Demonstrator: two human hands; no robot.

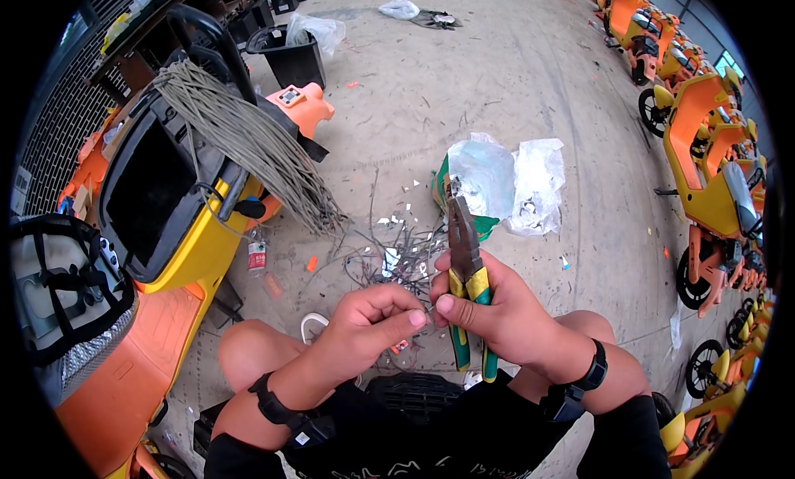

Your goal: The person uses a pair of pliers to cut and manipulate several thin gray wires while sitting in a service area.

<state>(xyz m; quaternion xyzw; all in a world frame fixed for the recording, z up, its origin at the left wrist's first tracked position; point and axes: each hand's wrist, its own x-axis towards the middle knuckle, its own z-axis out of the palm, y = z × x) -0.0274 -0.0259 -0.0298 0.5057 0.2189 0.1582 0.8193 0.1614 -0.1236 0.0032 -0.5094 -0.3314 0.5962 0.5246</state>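
Note:
My right hand (505, 313) is closed round pliers (464, 247) with green and yellow handles, their dark metal jaws pointing up and away from me. Just left of it, my left hand (381, 317) has its fingers curled and its thumb pinched against them near a thin strand; what exactly it holds is too small to name. Below and beyond both hands, a scattered pile of dark wire offcuts (373, 259) lies on the concrete floor with small white and orange scraps.
A yellow-orange scooter (178, 272) stands close on my left, draped with a bundle of grey cables (240, 148). Ahead lie a white-and-green sack (480, 177) and a plastic sheet (537, 185). A black bin (294, 69) stands farther back. Rows of scooters (704, 189) line my right.

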